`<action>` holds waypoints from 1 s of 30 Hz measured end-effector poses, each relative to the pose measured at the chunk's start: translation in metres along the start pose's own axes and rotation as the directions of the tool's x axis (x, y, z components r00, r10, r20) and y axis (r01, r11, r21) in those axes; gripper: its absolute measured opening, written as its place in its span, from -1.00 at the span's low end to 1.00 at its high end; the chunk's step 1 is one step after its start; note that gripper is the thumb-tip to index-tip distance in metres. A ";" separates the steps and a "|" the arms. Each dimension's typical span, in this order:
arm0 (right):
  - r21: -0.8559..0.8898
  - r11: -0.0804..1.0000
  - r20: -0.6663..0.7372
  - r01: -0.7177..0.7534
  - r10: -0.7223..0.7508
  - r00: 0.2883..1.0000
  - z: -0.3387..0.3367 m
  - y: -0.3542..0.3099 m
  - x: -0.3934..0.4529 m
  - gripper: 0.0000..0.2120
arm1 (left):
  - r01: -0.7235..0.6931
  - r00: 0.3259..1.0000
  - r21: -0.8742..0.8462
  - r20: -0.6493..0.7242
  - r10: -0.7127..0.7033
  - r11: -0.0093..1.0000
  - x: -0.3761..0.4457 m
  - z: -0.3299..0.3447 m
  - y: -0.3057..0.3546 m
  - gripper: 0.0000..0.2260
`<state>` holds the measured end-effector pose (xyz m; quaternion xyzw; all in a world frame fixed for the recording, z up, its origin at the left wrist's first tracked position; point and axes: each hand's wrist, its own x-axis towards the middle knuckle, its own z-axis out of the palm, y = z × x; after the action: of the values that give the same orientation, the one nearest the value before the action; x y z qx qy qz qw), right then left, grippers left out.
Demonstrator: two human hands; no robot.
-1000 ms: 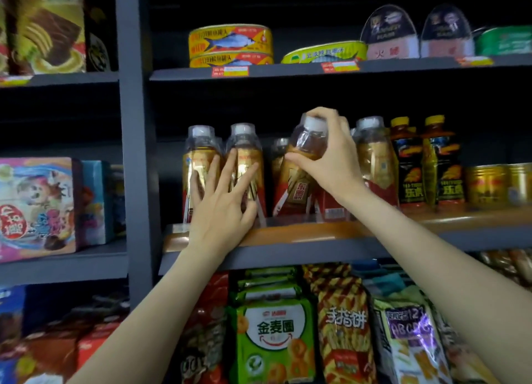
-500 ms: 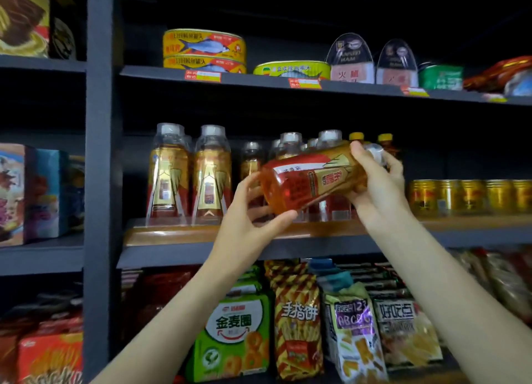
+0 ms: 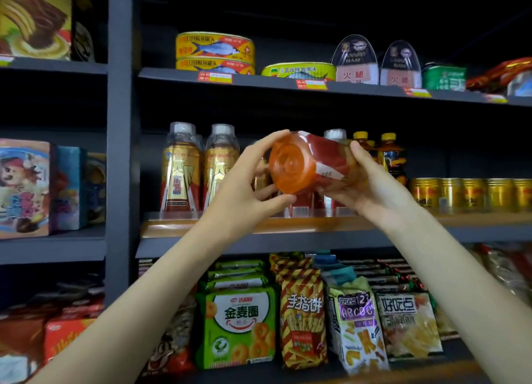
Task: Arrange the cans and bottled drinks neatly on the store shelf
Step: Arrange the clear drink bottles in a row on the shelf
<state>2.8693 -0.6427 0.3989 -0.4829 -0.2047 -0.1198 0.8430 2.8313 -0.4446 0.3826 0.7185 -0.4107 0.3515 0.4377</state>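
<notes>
I hold an amber drink bottle (image 3: pixel 296 161) on its side in front of the middle shelf (image 3: pixel 288 225), its round bottom facing me. My left hand (image 3: pixel 244 187) grips the bottom end between thumb and fingers. My right hand (image 3: pixel 365 182) grips the upper body; the cap is hidden behind it. Two matching gold-labelled bottles (image 3: pixel 180 167) (image 3: pixel 220 167) stand upright at the shelf's left. More bottles stand behind the held one, one white cap (image 3: pixel 334 134) showing. Dark yellow-capped bottles (image 3: pixel 390 156) and a row of gold cans (image 3: pixel 472 193) stand to the right.
The upper shelf holds yellow fish tins (image 3: pixel 214 52), a flat green-yellow tin (image 3: pixel 299 71), ham packs (image 3: pixel 355 61) and a green tin (image 3: pixel 443 78). Snack bags (image 3: pixel 239 323) fill the shelf below. A dark upright post (image 3: pixel 119 153) divides off boxed goods (image 3: pixel 26 187) on the left.
My right hand lifted the bottle off the shelf and tipped it sideways. My left hand left the standing bottles and took its base. The bottom has now turned toward me.
</notes>
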 end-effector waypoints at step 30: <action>-0.319 0.777 0.316 0.542 -0.453 0.834 -0.013 0.002 -0.015 -0.17 | 0.285 0.944 0.026 0.165 -0.285 0.958 -0.006 0.002 -0.036 -0.41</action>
<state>2.8596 -0.6527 0.3841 -0.5811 -0.3895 -0.3237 0.6370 2.8613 -0.4351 0.3641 0.7976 -0.3372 0.2236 0.4474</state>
